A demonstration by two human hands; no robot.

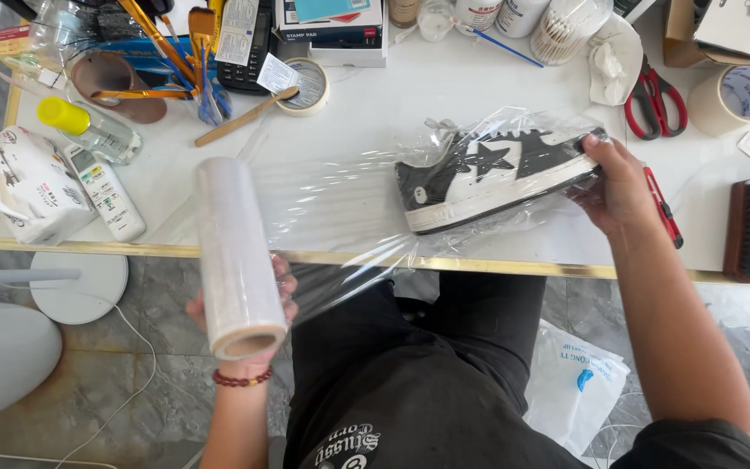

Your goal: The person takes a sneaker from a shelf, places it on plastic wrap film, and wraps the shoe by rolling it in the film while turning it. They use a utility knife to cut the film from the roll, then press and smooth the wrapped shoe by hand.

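One dark sneaker (488, 178) on the worktop (375, 113), gripped at its toe by right hand (614, 187) fingers through clear film, with one film roll (234, 256) left of sneaker, clasped in left hand (245, 317).

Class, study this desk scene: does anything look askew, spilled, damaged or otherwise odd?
Nothing is spilled or broken. The film stretched from the roll in the left hand to the sneaker under the right hand is wrinkled and bunched at the desk edge.
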